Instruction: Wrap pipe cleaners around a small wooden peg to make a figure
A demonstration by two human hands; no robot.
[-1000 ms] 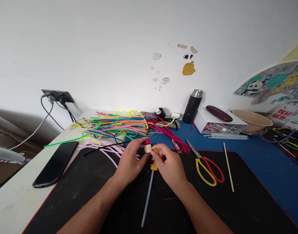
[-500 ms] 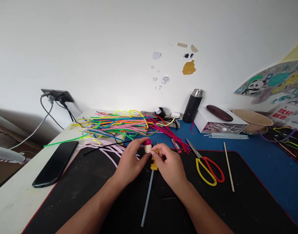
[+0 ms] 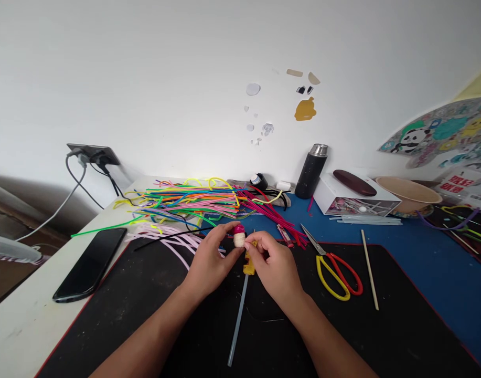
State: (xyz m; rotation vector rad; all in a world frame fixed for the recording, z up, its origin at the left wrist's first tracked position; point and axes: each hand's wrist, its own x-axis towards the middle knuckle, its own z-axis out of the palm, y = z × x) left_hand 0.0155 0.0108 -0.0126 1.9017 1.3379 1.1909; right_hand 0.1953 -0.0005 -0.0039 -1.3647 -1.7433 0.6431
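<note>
My left hand (image 3: 209, 260) holds a small rounded piece (image 3: 239, 240) between thumb and fingers; its top is magenta and its lower part cream with wound-looking rings. My right hand (image 3: 275, 262) pinches at the lower right edge of this piece, thumb and forefinger together; whether it grips a strand end there is too small to tell. Between and below the hands lies a yellow glue gun (image 3: 249, 266), partly covered by my right fingers, with a long translucent glue stick (image 3: 237, 325) sticking out toward me.
Colourful pipe cleaners (image 3: 193, 198) are heaped behind my hands. Scissors (image 3: 334, 270) and a wooden stick (image 3: 369, 270) lie right on the black mat (image 3: 146, 325). A phone (image 3: 89, 265) is at left. A black flask (image 3: 311, 170) and white box (image 3: 358, 197) stand by the wall.
Almost nothing differs. Both hands stay around the magenta and cream piece, with only a very slight shift of the fingers.
</note>
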